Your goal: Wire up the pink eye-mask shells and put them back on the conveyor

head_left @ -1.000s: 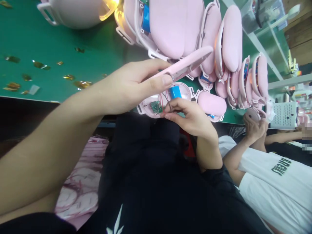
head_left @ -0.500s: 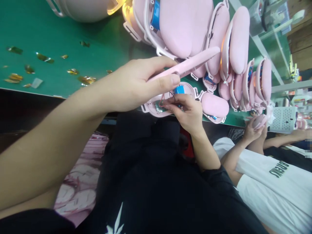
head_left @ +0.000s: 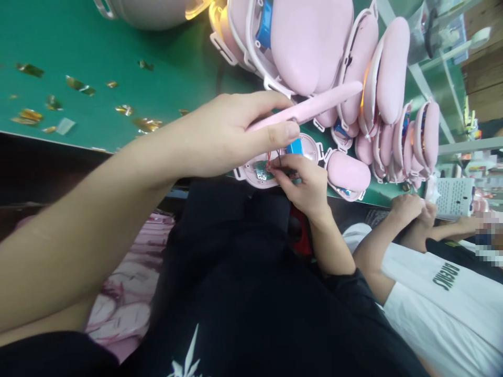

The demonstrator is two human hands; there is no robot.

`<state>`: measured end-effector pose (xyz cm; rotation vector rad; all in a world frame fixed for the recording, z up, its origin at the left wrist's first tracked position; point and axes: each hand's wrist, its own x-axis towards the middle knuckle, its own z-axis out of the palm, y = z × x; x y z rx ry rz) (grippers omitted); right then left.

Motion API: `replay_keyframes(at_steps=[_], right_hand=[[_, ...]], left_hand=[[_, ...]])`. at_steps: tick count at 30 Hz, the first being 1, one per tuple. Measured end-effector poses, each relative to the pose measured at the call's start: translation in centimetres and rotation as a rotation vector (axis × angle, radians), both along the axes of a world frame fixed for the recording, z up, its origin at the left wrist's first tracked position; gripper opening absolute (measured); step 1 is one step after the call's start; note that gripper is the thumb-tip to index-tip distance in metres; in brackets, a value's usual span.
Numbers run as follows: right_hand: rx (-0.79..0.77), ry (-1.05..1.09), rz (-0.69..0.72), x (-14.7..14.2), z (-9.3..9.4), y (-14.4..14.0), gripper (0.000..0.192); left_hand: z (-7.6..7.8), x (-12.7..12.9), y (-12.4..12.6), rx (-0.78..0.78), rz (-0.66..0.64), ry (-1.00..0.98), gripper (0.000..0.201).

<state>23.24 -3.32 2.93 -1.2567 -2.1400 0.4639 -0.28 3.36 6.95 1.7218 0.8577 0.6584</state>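
Note:
My left hand (head_left: 220, 136) grips a pink plastic cover (head_left: 326, 104), tilted up above an open pink housing (head_left: 314, 149). Inside that housing sit a blue battery (head_left: 294, 146) and a green circuit board (head_left: 260, 170), with thin red and black wires (head_left: 269, 157) between them. The fingertips of my right hand (head_left: 304, 180) pinch together at the wires, just over the board. Part of the housing is hidden behind my left hand and the cover.
Several pink housings (head_left: 294, 47) stand stacked along the green bench (head_left: 118, 42). Another housing (head_left: 348, 170) lies to the right. Gold tape scraps (head_left: 29, 116) are scattered at left. A co-worker in a white shirt (head_left: 424, 283) sits at right, and pink parts (head_left: 137, 277) lie below the bench.
The view has shifted slightly. The cover in my left hand has tilted a little, and more of the board shows. My right fingers stay at the wires. The co-worker's hands have moved.

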Motion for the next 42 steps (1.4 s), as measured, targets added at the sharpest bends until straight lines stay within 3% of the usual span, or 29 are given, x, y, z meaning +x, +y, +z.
replay_keyframes(at_steps=[13,18,23,27,34,42], right_hand=[[0.132,-0.139,0.081,0.3,0.4,0.7,0.005],[0.072,-0.232,0.066,0.3,1.1,0.9,0.006],[0.079,-0.201,0.084,0.0,1.6,1.0,0.001],[0.066,-0.226,0.107,0.0,1.8,0.9,0.003],[0.092,-0.368,0.136,0.1,2.6,1.2,0.010],[0.116,-0.673,0.189,-1.2,4.8,1.6,0.014]], left_hand=[[0.0,0.2,-0.7,-0.002,0.056,-0.036,0.048],[-0.2,-0.2,-0.4,-0.029,-0.005,-0.008,0.051],[-0.3,-0.3,-0.4,-0.020,0.009,0.034,0.059],[-0.6,-0.2,-0.4,-0.002,0.030,0.042,0.054],[-1.4,-0.3,-0.3,0.024,0.035,-0.009,0.056],[-1.4,-0.5,-0.2,-0.002,0.037,-0.046,0.055]])
